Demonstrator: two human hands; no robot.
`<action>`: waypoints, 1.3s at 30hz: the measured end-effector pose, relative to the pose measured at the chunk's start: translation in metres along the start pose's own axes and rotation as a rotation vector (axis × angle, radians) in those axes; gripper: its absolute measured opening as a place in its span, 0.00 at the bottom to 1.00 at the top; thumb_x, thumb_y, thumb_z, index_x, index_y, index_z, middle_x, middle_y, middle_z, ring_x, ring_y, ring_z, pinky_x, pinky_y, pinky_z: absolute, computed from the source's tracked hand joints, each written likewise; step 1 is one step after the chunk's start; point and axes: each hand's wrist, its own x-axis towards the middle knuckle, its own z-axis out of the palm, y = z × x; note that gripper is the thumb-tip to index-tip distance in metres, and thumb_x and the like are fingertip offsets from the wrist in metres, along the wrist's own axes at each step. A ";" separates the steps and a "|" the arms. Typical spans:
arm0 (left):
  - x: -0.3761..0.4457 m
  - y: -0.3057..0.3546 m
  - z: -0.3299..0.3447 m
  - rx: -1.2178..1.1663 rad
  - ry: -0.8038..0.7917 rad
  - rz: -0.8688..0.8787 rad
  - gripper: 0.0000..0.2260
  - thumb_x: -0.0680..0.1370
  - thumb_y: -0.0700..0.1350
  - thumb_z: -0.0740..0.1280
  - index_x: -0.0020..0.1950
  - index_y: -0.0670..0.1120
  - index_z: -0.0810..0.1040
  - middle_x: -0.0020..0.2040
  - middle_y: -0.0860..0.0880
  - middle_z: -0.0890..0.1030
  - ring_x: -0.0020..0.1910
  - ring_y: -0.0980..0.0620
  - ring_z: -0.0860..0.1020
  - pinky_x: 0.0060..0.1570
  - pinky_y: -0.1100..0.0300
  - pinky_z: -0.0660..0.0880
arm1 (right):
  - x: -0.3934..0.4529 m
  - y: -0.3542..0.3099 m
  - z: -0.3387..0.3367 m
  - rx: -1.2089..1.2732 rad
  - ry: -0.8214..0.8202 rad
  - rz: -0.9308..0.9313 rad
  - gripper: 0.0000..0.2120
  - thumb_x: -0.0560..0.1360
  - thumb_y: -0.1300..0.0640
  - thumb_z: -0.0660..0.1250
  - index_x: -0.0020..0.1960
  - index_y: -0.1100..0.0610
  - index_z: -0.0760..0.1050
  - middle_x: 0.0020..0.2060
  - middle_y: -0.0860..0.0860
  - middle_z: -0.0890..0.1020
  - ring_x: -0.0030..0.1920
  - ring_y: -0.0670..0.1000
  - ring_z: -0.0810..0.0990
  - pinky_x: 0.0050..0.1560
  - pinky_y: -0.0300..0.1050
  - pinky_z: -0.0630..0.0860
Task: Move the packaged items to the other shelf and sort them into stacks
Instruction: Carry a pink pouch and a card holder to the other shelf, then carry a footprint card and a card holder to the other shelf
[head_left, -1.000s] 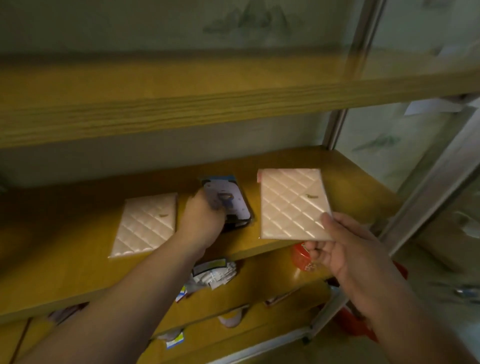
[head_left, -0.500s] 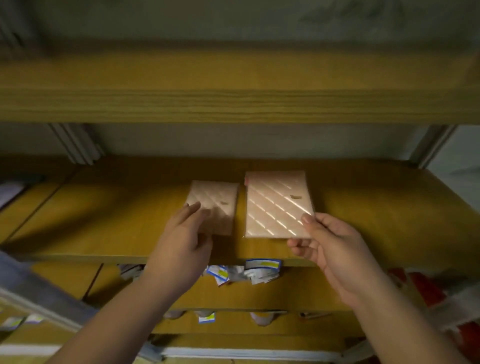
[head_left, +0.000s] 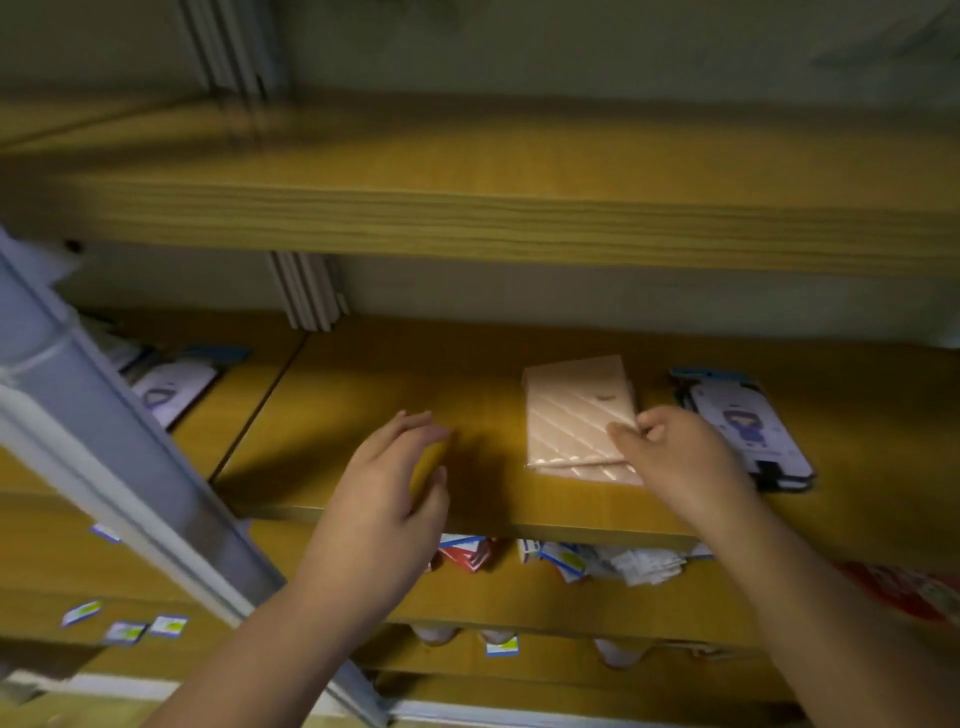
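Two pink quilted packages (head_left: 571, 415) lie stacked on the wooden shelf (head_left: 363, 467), the top one slightly askew. My right hand (head_left: 675, 452) rests on the stack's right edge, thumb and fingers pinching the top package. To the right of it lies a dark package with a purple cartoon figure (head_left: 748, 431). My left hand (head_left: 395, 493) hovers over bare shelf to the left, fingers apart, holding nothing. Another purple-figure package (head_left: 171, 389) lies on the neighbouring shelf section at the left.
A grey metal upright (head_left: 104, 457) slants across the left. A wooden shelf board (head_left: 467, 218) hangs close overhead. Lower shelves hold several small blue, white and red packets (head_left: 571, 558). A red object (head_left: 904, 592) shows at the lower right.
The view swung left. The pink package in my right hand now lies on top of the other pink one. My left hand has drawn away from the stack to the left, empty.
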 end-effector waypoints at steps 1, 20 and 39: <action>0.001 -0.007 -0.004 -0.002 0.001 0.015 0.17 0.80 0.46 0.67 0.69 0.56 0.75 0.71 0.59 0.71 0.75 0.59 0.62 0.69 0.64 0.60 | -0.004 -0.004 0.000 -0.089 0.027 -0.006 0.12 0.76 0.38 0.64 0.41 0.45 0.72 0.34 0.45 0.80 0.34 0.47 0.78 0.34 0.45 0.75; -0.019 -0.036 -0.044 0.100 -0.068 0.233 0.26 0.77 0.54 0.64 0.75 0.52 0.68 0.76 0.53 0.69 0.77 0.55 0.61 0.72 0.57 0.61 | -0.128 -0.078 0.006 -0.180 0.160 -0.348 0.20 0.79 0.51 0.64 0.70 0.51 0.71 0.65 0.44 0.75 0.60 0.42 0.74 0.59 0.35 0.70; -0.185 -0.104 -0.208 0.250 0.147 -0.124 0.23 0.78 0.58 0.62 0.73 0.60 0.69 0.72 0.65 0.67 0.53 0.58 0.80 0.50 0.67 0.73 | -0.245 -0.199 0.100 0.169 -0.006 -0.663 0.18 0.74 0.42 0.62 0.64 0.37 0.71 0.54 0.27 0.72 0.56 0.31 0.72 0.52 0.29 0.67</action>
